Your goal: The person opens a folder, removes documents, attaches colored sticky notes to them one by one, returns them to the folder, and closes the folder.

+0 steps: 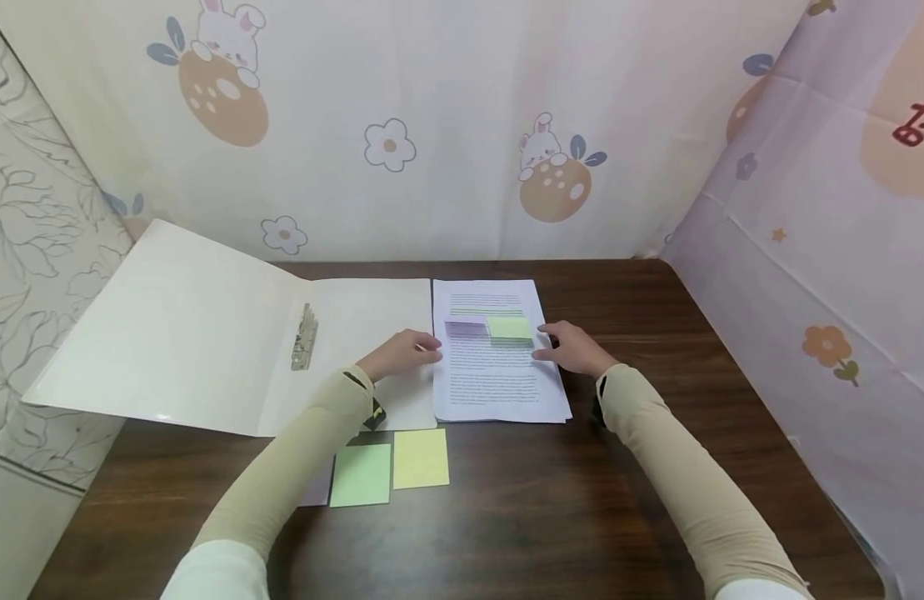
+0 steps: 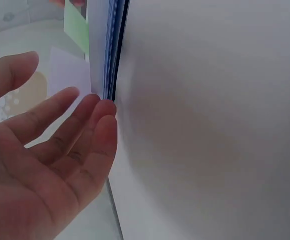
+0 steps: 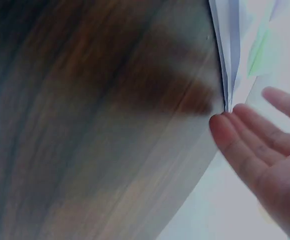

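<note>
A stack of printed paper (image 1: pixel 491 383) lies flat, its left edge against the open white binder. On the top sheet sit a purple sticky note (image 1: pixel 466 328) and a green sticky note (image 1: pixel 510 327), side by side. My left hand (image 1: pixel 400 354) is at the stack's left edge, and in the left wrist view its relaxed fingertips touch the sheet edges. At the opposite edge is my right hand (image 1: pixel 576 348); the right wrist view shows its extended fingertips against the paper edges. Neither hand grips the stack.
The white binder (image 1: pixel 372 317) lies open with its metal clip (image 1: pixel 304 337) showing and its left cover (image 1: pixel 162 333) raised. Nearer me are a green note pad (image 1: pixel 361 475), a yellow note pad (image 1: pixel 421 458) and a partly hidden purple one (image 1: pixel 317 487) on the dark wooden table (image 1: pixel 521 517).
</note>
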The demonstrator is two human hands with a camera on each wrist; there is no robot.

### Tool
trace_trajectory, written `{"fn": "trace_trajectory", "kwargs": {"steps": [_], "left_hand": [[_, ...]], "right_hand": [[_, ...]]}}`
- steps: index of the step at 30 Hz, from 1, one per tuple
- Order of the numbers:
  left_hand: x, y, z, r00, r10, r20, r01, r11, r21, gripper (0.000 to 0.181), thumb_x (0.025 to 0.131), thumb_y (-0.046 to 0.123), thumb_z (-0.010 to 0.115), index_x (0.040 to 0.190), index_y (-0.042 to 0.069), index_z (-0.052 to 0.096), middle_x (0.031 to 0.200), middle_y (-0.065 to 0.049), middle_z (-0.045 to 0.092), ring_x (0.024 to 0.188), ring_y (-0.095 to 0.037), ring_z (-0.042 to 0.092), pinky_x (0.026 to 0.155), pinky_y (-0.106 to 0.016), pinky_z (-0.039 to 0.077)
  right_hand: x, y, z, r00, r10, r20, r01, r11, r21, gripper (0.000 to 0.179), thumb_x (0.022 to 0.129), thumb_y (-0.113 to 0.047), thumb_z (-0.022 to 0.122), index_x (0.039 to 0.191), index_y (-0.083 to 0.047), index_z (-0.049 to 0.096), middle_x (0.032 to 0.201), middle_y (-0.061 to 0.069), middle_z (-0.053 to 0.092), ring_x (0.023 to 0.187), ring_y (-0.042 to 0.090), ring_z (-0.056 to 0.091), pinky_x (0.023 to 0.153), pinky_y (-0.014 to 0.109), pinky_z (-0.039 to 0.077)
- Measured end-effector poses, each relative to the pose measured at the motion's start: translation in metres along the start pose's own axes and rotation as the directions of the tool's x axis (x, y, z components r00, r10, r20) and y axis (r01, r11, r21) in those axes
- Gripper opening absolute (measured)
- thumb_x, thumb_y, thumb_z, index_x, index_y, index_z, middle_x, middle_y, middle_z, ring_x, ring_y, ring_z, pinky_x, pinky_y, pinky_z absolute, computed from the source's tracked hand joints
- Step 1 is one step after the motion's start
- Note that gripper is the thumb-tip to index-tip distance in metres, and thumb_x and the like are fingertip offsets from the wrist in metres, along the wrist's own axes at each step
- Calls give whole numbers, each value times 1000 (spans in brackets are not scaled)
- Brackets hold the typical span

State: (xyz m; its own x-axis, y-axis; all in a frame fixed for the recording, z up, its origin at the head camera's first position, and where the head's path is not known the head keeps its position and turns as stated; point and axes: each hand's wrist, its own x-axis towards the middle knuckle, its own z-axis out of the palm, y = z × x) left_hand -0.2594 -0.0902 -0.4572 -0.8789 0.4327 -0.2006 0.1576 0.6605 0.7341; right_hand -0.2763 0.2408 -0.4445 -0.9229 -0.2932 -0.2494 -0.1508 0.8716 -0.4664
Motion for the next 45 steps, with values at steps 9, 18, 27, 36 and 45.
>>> {"fn": "trace_trajectory", "kwargs": {"steps": [9,18,27,36,45], "left_hand": [[2,7,13,999,-20,46,16,995,95,37,95,25,61,123,1,65,119,-14,68,100,-21,59,89,-35,49],[3,10,18,999,-38,-8,39,992,119,42,93,23,65,126,-1,62,125,-17,65,91,-19,58,84,-33,51],[1,13,17,998,-57,-34,58,998,34,40,94,25,62,125,1,63,125,-17,64,103,-25,60,89,-38,51],[-2,13,15,997,-65,-41,62,995,-74,38,95,25,58,126,2,62,128,-18,62,112,-27,62,96,-42,50],[-6,0,-4,997,-48,-69,43,996,-75,40,96,25,57,128,2,60,130,-18,62,120,-31,59,102,-44,46]], "right_hand": [[-1,-12,8,989,143,-19,-145,985,-89,69,91,-26,68,146,4,38,147,31,39,136,43,38,110,55,35],[-1,-22,4,978,203,-36,-196,970,143,67,92,-19,63,147,5,32,148,29,39,135,41,41,108,53,39],[10,-5,1,941,337,9,-299,823,484,65,93,-15,59,147,7,31,149,27,38,121,36,49,104,48,43],[13,3,2,938,341,69,-324,785,528,42,94,-16,59,130,4,55,117,17,64,94,21,59,80,31,47],[12,8,4,938,345,38,-314,798,514,34,97,-11,53,127,4,56,118,18,62,89,20,59,74,29,47]]}}
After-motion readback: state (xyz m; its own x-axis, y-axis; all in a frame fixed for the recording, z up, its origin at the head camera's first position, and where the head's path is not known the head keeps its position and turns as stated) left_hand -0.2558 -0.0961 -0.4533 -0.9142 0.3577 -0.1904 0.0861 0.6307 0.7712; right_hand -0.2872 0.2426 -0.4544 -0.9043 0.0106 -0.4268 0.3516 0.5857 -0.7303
